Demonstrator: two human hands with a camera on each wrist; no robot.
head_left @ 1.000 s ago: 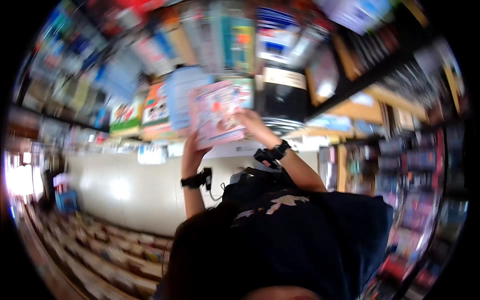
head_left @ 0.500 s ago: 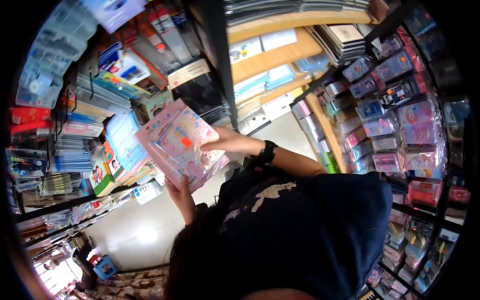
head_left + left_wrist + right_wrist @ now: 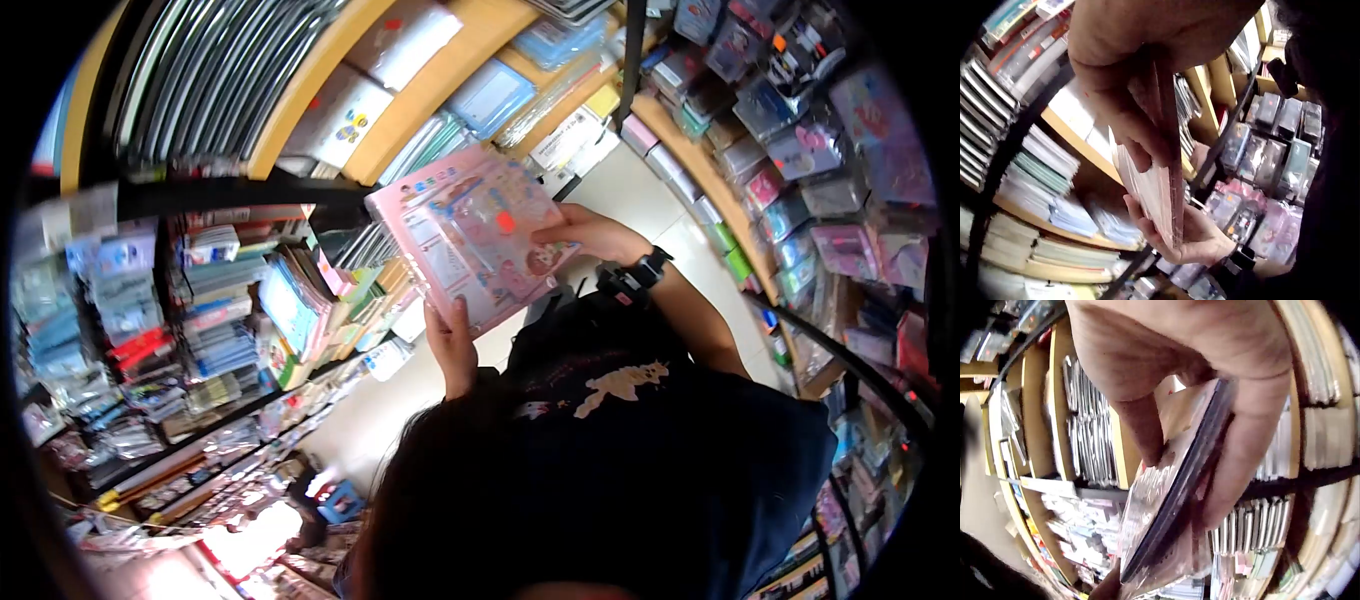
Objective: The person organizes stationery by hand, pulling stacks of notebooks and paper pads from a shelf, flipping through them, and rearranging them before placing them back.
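Note:
A flat pink stationery pack (image 3: pixel 430 215) in clear plastic is held up in front of the torso, covered in small cartoon prints. A smaller clear packet with a round orange-red sticker (image 3: pixel 506 222) lies over its face. My left hand (image 3: pixel 455 350) grips the lower left edge, thumb on the front. At the opposite edge my right hand (image 3: pixel 600 235) pinches the pack, its thumb lying over the printed face. The right wrist view shows a thick dark edge (image 3: pixel 1175 487) along the held bundle, with crinkled plastic around it. Seen edge-on in the left wrist view, the bundle has pale layers (image 3: pixel 1144 181).
Wooden shelves (image 3: pixel 470 55) with packed notebooks stand just beyond the pack. Stacked stationery (image 3: pixel 215 330) fills the racks on the left. Packaged cases hang on the right-hand display (image 3: pixel 810 150). Pale tiled floor (image 3: pixel 650 205) shows between the shelves.
The head view has swung right, bringing the notebook shelves behind the pack. Both hands keep hold of it, and it now sits farther right and higher in view.

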